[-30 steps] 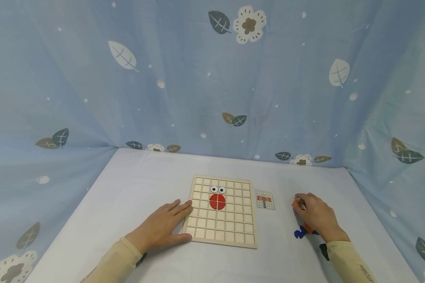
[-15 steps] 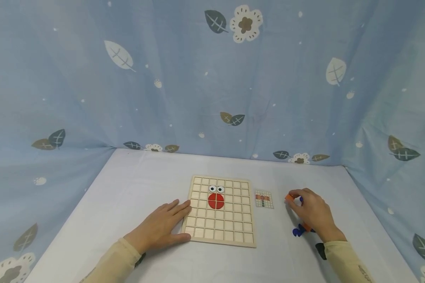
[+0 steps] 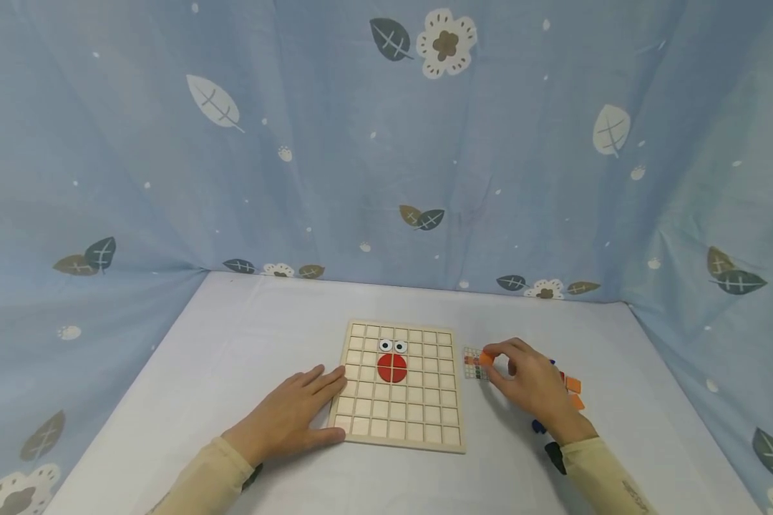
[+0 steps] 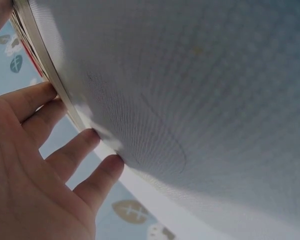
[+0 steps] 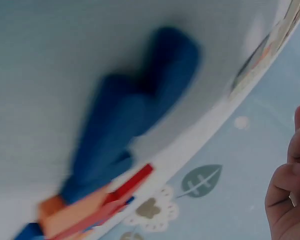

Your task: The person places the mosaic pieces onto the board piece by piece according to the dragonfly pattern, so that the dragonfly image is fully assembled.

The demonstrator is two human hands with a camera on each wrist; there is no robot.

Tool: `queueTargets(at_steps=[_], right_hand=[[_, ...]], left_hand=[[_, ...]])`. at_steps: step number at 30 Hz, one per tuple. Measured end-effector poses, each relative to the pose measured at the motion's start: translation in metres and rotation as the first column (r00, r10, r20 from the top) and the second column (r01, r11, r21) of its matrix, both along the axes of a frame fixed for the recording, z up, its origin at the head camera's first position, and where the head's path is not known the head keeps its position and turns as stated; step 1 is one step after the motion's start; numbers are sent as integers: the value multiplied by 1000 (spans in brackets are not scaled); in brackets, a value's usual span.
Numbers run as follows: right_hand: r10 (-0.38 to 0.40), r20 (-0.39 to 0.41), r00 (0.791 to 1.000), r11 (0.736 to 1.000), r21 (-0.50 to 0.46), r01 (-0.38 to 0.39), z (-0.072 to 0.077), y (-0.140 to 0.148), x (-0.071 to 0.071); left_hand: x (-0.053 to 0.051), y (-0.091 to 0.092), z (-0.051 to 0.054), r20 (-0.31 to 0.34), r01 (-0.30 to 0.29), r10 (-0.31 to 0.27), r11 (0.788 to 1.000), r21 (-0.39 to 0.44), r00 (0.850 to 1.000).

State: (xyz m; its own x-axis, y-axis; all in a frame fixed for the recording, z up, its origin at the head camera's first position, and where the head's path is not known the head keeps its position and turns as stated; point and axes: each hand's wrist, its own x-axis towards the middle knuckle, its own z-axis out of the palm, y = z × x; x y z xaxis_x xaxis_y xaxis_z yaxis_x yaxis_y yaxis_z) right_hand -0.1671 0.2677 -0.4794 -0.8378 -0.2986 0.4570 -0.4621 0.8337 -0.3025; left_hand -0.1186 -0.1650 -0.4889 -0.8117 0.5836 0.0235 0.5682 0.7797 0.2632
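A wooden grid board [image 3: 419, 413] lies on the white table. In its upper part are two eye pieces [image 3: 393, 346] above a red circle [image 3: 392, 368] made of quarter pieces. My left hand [image 3: 286, 415] rests along the board's left edge with fingers spread; in the left wrist view its fingertips touch the board's side [image 4: 45, 60]. My right hand [image 3: 533, 386] pinches a small orange piece [image 3: 486, 357] between thumb and fingers, above the small pattern card [image 3: 470, 366]. The card is partly covered. In the right wrist view only part of the right hand [image 5: 292, 192] shows, at the edge.
Loose orange pieces [image 3: 574, 385] and a blue piece [image 3: 538, 427] lie beside the right forearm, with a black piece [image 3: 555, 458] nearer the sleeve. Blurred blue pieces [image 5: 110, 120] fill the right wrist view. A dark piece [image 3: 252, 478] shows by the left sleeve. Patterned blue cloth [image 3: 335, 143] surrounds the table.
My right hand has moved left from the loose pieces to the card, carrying the orange piece, which uncovers more orange pieces behind it. The left hand has stayed on the board.
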Motion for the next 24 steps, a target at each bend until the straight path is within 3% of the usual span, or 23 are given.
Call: queueTargets(at_steps=[6,16,24], right_hand=[[56,16,998,998,-7,-56,8,-16,-3],[136,117,984,990,5,-138,20,-53,-11],[136,210,968,989,36,-147,20,-78,-26]], left_hand=[[0,0,2,1,5,-5,1000,4,1000],[-1,0,-1,-3,2,-2,1000,1,1000],[0,-1,-3,-8,-1,1,1000,-7,1000]])
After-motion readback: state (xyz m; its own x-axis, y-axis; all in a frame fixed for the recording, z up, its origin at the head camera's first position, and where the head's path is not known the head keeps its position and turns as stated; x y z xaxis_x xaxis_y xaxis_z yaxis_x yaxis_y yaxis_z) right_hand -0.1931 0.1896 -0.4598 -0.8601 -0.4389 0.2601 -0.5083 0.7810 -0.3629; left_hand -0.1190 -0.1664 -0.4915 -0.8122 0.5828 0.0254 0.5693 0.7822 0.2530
